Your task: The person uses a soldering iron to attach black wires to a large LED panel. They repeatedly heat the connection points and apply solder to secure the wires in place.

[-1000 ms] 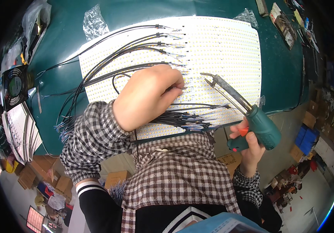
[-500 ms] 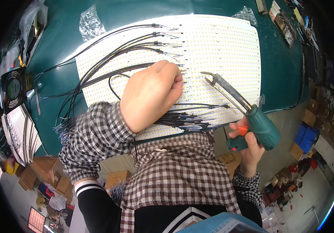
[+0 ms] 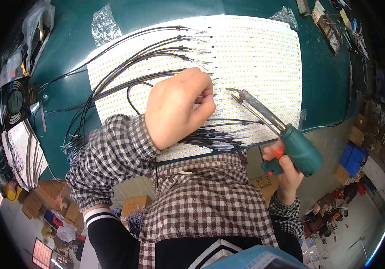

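Observation:
My left hand (image 3: 179,105) is closed in a pinch over the middle of a white LED board (image 3: 264,58). A looped black cable (image 3: 129,96) runs under the hand toward the pinch; its end is hidden by the fingers. In my right hand (image 3: 289,177) is a green pistol-shaped soldering gun (image 3: 302,152) with a red trigger. Its bent tip points left, above the board and a little right of my left fingertips, apart from them. Several black cables (image 3: 134,56) lie across the board's left half, their thin stripped wires reaching its middle line.
A bundle of black cables (image 3: 206,139) lies along the board's near edge. Clear plastic pieces (image 3: 104,27) sit at the board's corners on the green table (image 3: 67,22). A black fan (image 3: 15,102) and stacked white boards (image 3: 24,154) stand at left. Tools (image 3: 327,29) lie far right.
The soldering gun's tip has moved slightly left and nearer, closer to my left fingertips. My left hand has shifted a little to the right, still pinched.

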{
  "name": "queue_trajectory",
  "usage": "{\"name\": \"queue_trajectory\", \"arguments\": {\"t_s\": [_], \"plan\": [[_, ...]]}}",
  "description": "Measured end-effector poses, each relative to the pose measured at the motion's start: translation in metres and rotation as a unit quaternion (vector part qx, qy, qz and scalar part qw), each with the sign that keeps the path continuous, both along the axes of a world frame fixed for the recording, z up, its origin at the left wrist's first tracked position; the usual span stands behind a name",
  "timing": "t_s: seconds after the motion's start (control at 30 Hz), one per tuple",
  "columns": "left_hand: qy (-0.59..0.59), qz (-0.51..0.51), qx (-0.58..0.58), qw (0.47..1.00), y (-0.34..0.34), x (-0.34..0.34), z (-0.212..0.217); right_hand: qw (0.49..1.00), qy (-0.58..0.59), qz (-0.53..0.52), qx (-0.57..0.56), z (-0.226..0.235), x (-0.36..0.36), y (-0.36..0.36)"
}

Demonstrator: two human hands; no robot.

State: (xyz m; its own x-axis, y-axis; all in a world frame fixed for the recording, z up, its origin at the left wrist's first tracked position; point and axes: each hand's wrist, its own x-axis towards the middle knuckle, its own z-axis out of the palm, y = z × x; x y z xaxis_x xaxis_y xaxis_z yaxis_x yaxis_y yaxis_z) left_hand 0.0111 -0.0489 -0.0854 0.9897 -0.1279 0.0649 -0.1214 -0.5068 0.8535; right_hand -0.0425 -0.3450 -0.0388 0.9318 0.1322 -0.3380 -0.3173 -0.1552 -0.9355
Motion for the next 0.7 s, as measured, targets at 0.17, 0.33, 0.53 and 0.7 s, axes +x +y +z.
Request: {"name": "queue_trajectory", "arguments": {"t_s": [0.17,0.33,0.53,0.7], "plan": [[0.006,0.006,0.002,1.0,-0.0003,0.0003,-0.0016,1.0,-0.003,0.012,-0.022,0.0017,-0.0005,0.0052],[0.005,0.004,0.012,1.0,-0.0007,0.0003,-0.0019,0.999,-0.009,0.022,-0.035,0.0025,-0.0004,0.0064],[-0.005,0.008,-0.002,1.0,-0.0014,0.0007,-0.0026,1.0,-0.002,0.013,-0.018,0.0017,-0.0011,0.0095],[-0.008,0.006,0.002,1.0,-0.0015,0.0004,-0.0029,0.999,0.003,0.028,-0.025,0.0016,-0.0003,0.0092]]}}
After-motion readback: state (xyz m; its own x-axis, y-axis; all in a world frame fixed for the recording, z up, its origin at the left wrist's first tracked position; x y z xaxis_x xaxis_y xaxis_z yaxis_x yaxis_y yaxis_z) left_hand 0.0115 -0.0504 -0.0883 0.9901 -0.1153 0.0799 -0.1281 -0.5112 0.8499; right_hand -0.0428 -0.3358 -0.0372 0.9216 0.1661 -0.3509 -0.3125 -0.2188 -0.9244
